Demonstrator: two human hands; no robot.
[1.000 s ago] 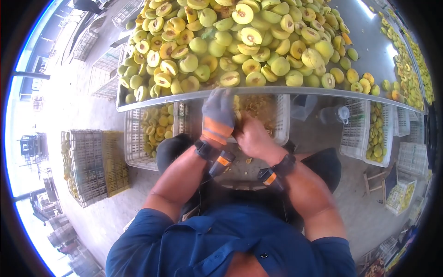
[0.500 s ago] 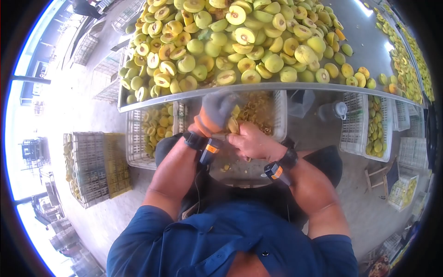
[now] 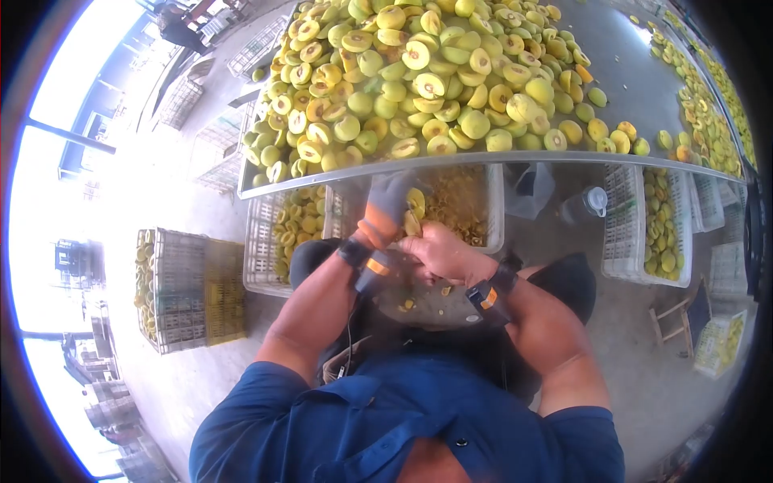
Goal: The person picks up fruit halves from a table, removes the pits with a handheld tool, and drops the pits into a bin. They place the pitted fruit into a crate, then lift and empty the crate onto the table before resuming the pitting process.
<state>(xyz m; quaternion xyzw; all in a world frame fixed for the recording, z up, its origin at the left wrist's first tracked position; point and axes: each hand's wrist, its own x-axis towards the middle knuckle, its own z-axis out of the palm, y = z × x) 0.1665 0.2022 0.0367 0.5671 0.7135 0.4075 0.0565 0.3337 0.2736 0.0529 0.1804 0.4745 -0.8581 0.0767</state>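
Note:
My left hand (image 3: 388, 208), in a grey glove with an orange cuff, is closed around a yellow halved stone fruit (image 3: 415, 201) below the front edge of the metal table. Right beside it, my bare right hand (image 3: 444, 251) is curled into a fist, its thumb side against a yellowish piece (image 3: 411, 224) between the hands. I cannot tell what the right fist holds. Under both hands stands a white plastic crate (image 3: 496, 211) with brownish-yellow scraps (image 3: 459, 197) in it. On the table lies a large heap of yellow-green fruit halves (image 3: 427, 84), many showing brown centres.
The table's metal rim (image 3: 515, 158) runs just beyond my hands. Crates of fruit (image 3: 302, 229) stand at my left knee and right (image 3: 660, 233). Farther left is a crate stack (image 3: 189, 290). A clear jug (image 3: 586, 203) and a small wooden stool (image 3: 675, 326) are at right.
The view has shifted, so the table and crates appear farther right at the left side. Both hands stay together, with more of the yellow fruit half showing beside the glove.

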